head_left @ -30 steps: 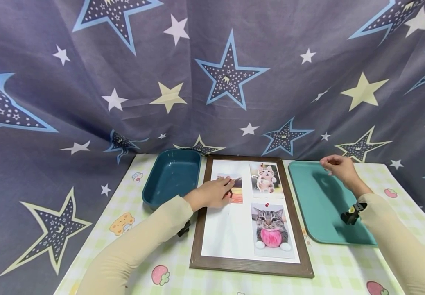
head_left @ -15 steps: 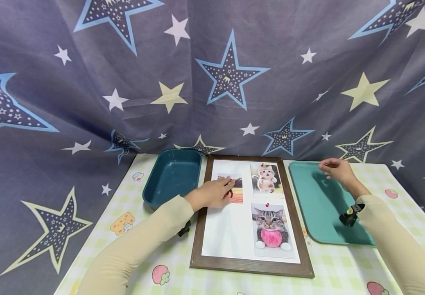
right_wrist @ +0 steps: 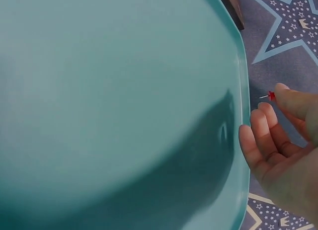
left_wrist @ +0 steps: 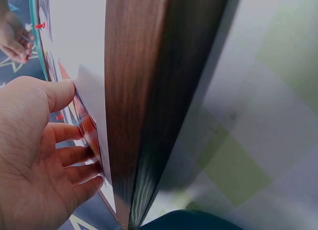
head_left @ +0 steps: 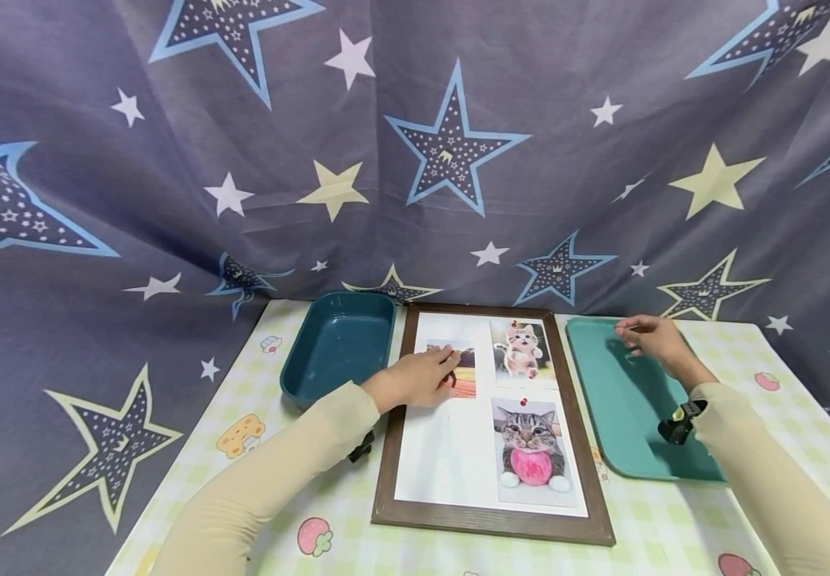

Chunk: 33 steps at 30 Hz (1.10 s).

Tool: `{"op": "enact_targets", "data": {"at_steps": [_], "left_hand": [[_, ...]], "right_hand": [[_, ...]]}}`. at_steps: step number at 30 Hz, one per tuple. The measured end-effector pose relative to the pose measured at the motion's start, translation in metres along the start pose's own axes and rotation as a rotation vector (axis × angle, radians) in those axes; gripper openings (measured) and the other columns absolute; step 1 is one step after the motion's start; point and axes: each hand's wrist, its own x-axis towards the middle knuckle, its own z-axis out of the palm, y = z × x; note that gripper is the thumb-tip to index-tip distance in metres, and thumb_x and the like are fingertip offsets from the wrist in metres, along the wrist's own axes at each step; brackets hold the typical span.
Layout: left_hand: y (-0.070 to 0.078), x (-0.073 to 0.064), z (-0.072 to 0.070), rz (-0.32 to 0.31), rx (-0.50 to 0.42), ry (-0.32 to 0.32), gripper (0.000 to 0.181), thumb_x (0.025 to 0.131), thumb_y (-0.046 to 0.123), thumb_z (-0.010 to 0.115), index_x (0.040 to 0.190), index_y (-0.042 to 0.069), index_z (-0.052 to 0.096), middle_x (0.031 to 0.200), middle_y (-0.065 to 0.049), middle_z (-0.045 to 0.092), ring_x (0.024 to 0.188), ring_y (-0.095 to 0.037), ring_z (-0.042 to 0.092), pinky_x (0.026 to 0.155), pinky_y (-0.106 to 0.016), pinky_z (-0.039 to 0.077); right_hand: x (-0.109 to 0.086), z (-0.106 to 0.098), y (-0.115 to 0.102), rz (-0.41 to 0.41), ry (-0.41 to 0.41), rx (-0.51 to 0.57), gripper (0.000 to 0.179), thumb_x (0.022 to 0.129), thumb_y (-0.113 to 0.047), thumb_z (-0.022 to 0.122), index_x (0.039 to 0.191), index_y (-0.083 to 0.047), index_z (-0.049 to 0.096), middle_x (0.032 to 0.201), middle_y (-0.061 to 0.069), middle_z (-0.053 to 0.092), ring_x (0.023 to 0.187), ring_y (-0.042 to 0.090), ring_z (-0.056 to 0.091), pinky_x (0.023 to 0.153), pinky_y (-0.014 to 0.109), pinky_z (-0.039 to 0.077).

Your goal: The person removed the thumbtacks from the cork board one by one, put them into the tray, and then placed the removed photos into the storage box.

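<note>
A framed white board (head_left: 432, 468) lies on the table. My left hand (head_left: 417, 379) rests on a small photo (head_left: 466, 383) on its left half, hiding much of the picture. In the left wrist view the thumb and spread fingertips touch the photo (left_wrist: 89, 133) along its edge. My right hand (head_left: 663, 346) is over the far part of the green tray. In the right wrist view it pinches a red push pin (right_wrist: 271, 96) between thumb and forefinger, the metal point sticking out. Two cat photos, a kitten (head_left: 520, 352) and a tabby (head_left: 532, 452), are pinned on the board's right half.
The shallow green tray (head_left: 624, 448) lies right of the board. A deep blue bin (head_left: 336, 344) stands at its left. Behind the table hangs a star-patterned curtain (head_left: 415, 240). A checked cloth (head_left: 357, 552) covers the table.
My right hand has moved slightly left over the tray, toward the board, with the push pin. The left hand stays on the photo.
</note>
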Motion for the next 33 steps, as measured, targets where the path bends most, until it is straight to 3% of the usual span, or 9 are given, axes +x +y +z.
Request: {"op": "enact_targets", "data": {"at_steps": [14, 20, 27, 33], "left_hand": [[0.0009, 0.0014, -0.0006, -0.013, 0.000, -0.023, 0.066, 0.109, 0.042, 0.042, 0.164, 0.012, 0.021, 0.170, -0.011, 0.020, 0.156, -0.030, 0.024, 0.124, -0.042, 0.033], [0.0000, 0.0028, -0.0001, -0.015, 0.002, -0.024, 0.068, 0.108, 0.044, 0.043, 0.164, 0.012, 0.020, 0.170, -0.012, 0.019, 0.157, -0.031, 0.023, 0.124, -0.043, 0.032], [-0.0008, 0.0032, 0.0003, -0.014, 0.011, -0.028, 0.068, 0.108, 0.044, 0.043, 0.164, 0.012, 0.020, 0.170, -0.011, 0.019, 0.157, -0.030, 0.023, 0.125, -0.043, 0.031], [0.0003, 0.0028, -0.0002, -0.013, 0.013, -0.028, 0.068, 0.108, 0.044, 0.043, 0.164, 0.012, 0.021, 0.170, -0.012, 0.019, 0.157, -0.030, 0.023, 0.125, -0.042, 0.030]], "right_hand": [[0.0016, 0.0043, 0.0031, 0.041, -0.036, -0.017, 0.045, 0.105, -0.021, 0.059, 0.135, 0.011, 0.055, 0.097, -0.003, 0.070, 0.081, 0.004, 0.066, 0.073, 0.028, 0.060], [0.0036, 0.0053, 0.0016, 0.062, -0.038, -0.028, 0.044, 0.104, -0.021, 0.059, 0.136, 0.009, 0.056, 0.107, 0.010, 0.072, 0.082, 0.006, 0.067, 0.075, 0.028, 0.060], [0.0029, 0.0070, 0.0032, 0.057, -0.032, -0.002, 0.043, 0.103, -0.018, 0.061, 0.134, 0.013, 0.056, 0.092, -0.005, 0.072, 0.078, 0.003, 0.066, 0.072, 0.027, 0.060], [0.0041, 0.0072, 0.0062, 0.068, -0.019, -0.011, 0.043, 0.103, -0.019, 0.061, 0.134, 0.012, 0.057, 0.093, -0.003, 0.071, 0.079, 0.003, 0.065, 0.072, 0.027, 0.060]]}}
